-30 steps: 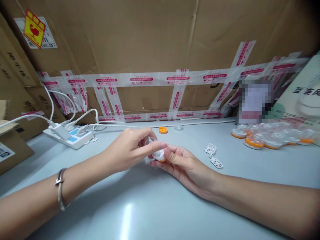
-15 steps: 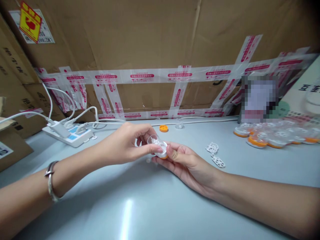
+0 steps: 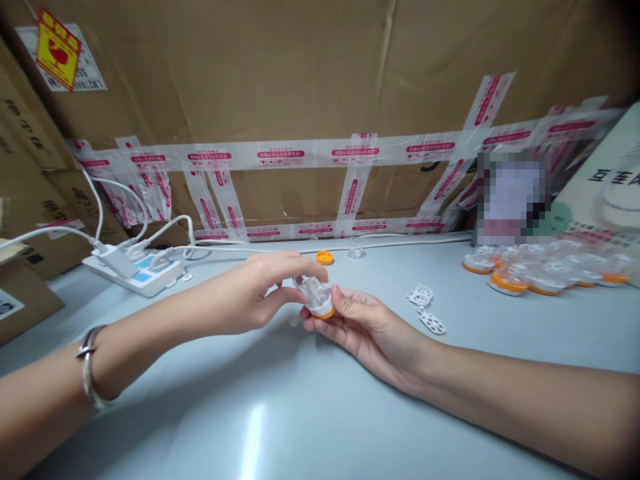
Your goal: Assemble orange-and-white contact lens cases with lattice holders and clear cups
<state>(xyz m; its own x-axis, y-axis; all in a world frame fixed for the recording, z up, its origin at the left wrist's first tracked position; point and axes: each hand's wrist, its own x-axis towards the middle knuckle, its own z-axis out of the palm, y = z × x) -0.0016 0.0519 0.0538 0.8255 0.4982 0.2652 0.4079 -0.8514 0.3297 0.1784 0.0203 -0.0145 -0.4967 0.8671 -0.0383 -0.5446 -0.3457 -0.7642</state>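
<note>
My right hand (image 3: 373, 323) pinches the orange-and-white round base (image 3: 323, 312) of a small plastic container between thumb and fingers. On top of that base sits a clear plastic cover (image 3: 314, 290), slightly tilted, with something whitish showing inside. Thumb and fingers of my left hand (image 3: 255, 290) close round the cover from the left and above. Behind the hands, an orange ring-shaped cap (image 3: 325, 258) and a clear cup (image 3: 356, 248) lie on the table. To the right are white cut-out plastic pieces (image 3: 431, 323).
Several clear containers with orange-and-white bases (image 3: 545, 283) stand grouped at the right. A white power strip (image 3: 143, 270) with plugged cables is at the left. A large taped cardboard box (image 3: 280, 80) walls off the back of the grey table (image 3: 310, 413).
The clear cover has come upright over the base, where before it leaned left with white pieces showing in it. My left fingers have shifted up around it.
</note>
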